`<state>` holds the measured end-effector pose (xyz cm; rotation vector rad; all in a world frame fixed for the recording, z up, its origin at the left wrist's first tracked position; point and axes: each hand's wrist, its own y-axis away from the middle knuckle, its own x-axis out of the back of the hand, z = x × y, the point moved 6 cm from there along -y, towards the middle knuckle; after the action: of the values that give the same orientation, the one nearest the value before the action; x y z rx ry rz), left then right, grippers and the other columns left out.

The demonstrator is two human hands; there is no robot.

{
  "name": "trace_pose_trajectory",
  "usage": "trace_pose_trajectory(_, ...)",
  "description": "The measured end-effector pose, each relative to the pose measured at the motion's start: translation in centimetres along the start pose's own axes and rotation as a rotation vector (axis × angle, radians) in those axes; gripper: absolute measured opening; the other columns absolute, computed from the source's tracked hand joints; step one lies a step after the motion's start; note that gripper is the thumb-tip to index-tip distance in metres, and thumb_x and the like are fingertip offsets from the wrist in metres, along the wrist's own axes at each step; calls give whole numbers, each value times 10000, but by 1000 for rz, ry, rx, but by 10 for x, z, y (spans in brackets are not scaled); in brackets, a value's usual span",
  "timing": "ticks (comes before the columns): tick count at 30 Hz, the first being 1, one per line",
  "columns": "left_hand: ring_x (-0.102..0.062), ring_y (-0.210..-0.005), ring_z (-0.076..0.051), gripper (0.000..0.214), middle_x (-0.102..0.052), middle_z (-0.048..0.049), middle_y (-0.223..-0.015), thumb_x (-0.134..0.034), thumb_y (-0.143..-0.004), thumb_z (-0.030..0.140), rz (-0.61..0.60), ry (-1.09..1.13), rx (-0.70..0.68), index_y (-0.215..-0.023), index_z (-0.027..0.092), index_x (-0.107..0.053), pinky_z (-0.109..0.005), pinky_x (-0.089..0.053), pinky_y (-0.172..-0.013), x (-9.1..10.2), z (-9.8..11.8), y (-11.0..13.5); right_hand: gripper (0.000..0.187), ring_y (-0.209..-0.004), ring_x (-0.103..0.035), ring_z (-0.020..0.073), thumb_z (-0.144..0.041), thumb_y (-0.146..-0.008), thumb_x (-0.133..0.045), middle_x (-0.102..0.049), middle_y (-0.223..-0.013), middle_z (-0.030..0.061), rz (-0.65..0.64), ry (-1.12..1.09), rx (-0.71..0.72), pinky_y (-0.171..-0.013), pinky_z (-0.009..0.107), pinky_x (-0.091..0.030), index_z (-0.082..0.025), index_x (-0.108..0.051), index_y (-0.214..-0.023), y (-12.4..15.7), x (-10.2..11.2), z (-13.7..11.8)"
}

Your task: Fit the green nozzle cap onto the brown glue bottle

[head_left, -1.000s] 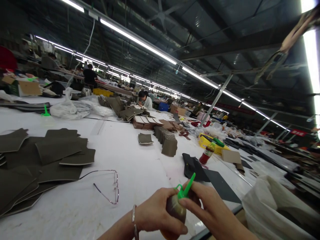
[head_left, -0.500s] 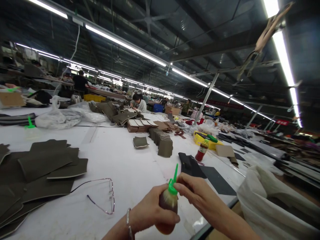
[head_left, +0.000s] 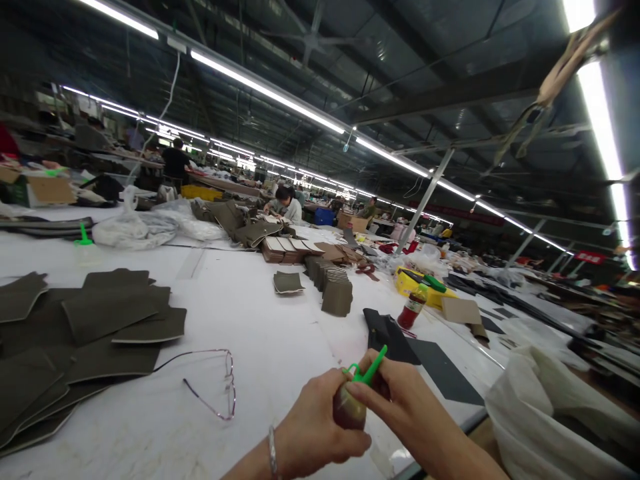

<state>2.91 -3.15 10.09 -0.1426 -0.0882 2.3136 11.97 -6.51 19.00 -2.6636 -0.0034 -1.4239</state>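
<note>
A small brown squeeze bottle (head_left: 349, 408) with a green nozzle cap (head_left: 370, 368) is held low in the middle of the head view. My left hand (head_left: 315, 427) is wrapped round the bottle's body. My right hand (head_left: 395, 400) pinches the green cap from the right. The nozzle points up and to the right. Both hands hover over the near edge of a long white table (head_left: 260, 333). A pair of thin-rimmed glasses (head_left: 213, 383) lies on the table to the left of my hands.
Dark olive cut pieces (head_left: 90, 327) lie spread at the left, more stacks (head_left: 336, 288) in the middle. A red bottle (head_left: 413, 307), black sheets (head_left: 430, 363) and a white bag (head_left: 545, 407) are to the right. Other people work at the tables farther back.
The bottle has tipped from upright, so its nozzle now leans to the right. The camera has shifted slightly. Both hands stay on the bottle.
</note>
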Motion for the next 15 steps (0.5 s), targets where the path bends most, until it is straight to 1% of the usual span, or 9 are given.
trace_pose_trajectory(2, -470, -498, -82, 390, -532, 61, -642, -693, -596, 120, -96, 55, -3, -964, 158, -569, -183, -351, -422, -3, 6, 1, 276, -621, -441, 163, -425, -892, -549, -534, -670, -6, -72, -13, 50, -570, 289, -301, -177, -593, -778, 1, 4, -1)
trace_pose_trajectory(5, -415, -531, -59, 385, -489, 75, -644, -758, -573, 119, -231, 111, -36, -919, 157, -595, -175, -313, -460, -5, 17, 2, 241, -716, -498, 173, -434, -900, -590, -586, -762, -8, -183, -39, 112, -652, 285, -356, -200, -646, -883, 3, 12, -1)
trace_pose_trajectory(8, -405, -595, -63, 429, -476, 73, -676, -840, -526, 165, -335, 120, -49, -885, 155, -606, -181, -326, -523, -5, 22, 2, 274, -792, -524, 179, -489, -893, -637, -606, -844, -6, -300, -82, 159, -725, 288, -379, -221, -663, -945, 3, 17, -2)
trace_pose_trajectory(12, -453, -674, -92, 490, -518, 55, -745, -905, -468, 239, -439, 72, -41, -853, 162, -611, -197, -376, -606, -2, 15, 0, 306, -883, -553, 197, -524, -872, -667, -633, -913, 9, -398, -105, 192, -792, 298, -379, -232, -685, -961, 3, 22, -9)
trace_pose_trajectory(15, -480, -690, -107, 524, -541, 49, -754, -921, -443, 288, -502, 70, -18, -848, 167, -612, -204, -404, -627, -2, 5, -1, 320, -866, -564, 198, -542, -871, -660, -641, -890, 10, -429, -118, 224, -785, 300, -378, -235, -691, -955, 2, 22, -13)
